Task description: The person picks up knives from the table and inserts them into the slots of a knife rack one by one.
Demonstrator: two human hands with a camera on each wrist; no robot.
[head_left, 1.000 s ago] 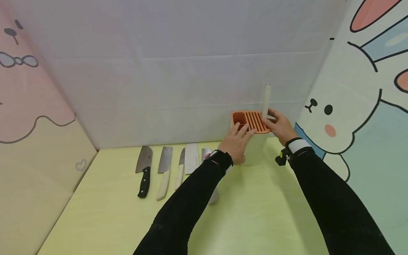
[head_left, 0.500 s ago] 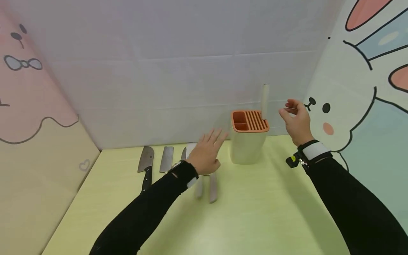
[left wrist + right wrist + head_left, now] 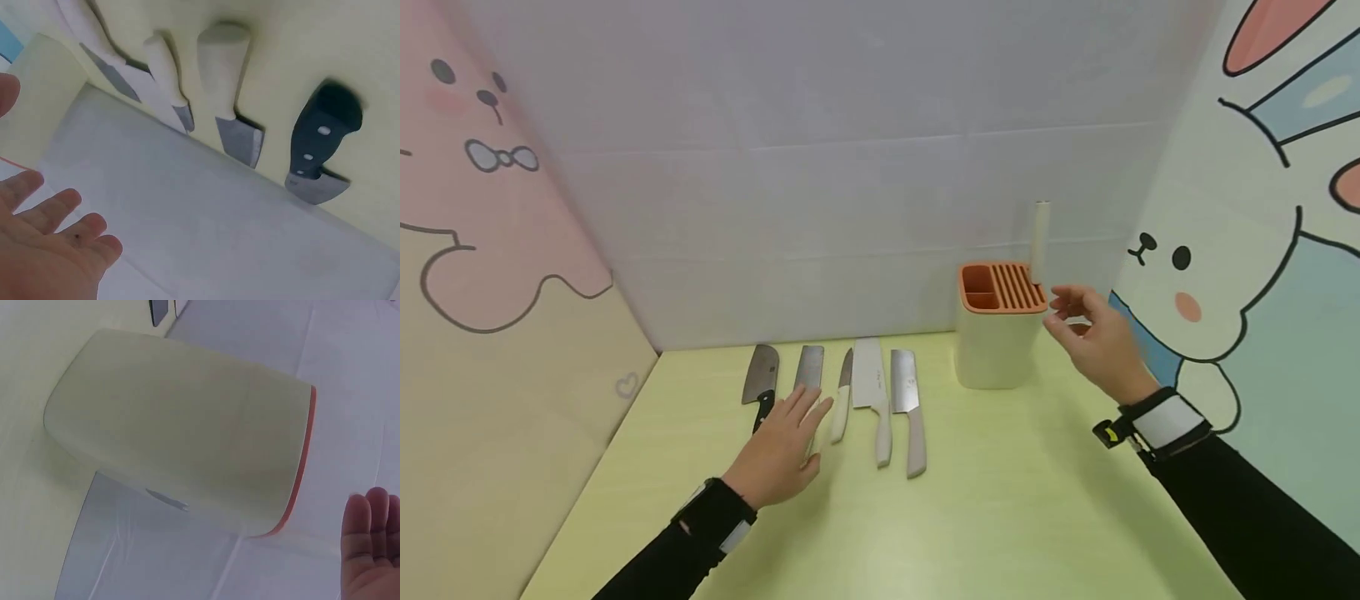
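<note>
One knife (image 3: 1040, 242) seems put in the holder (image 3: 996, 354) at right; spread left hand (image 3: 781, 450) and loosely bent right hand (image 3: 1101, 346), both empty, must likely grip another knife (image 3: 868, 375).

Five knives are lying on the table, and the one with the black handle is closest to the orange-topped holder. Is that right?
Not quite: five knives are lying on the table, but the head view shows the black-handled knife farthest from the orange-topped holder, with the grey-handled knife closest.
</note>
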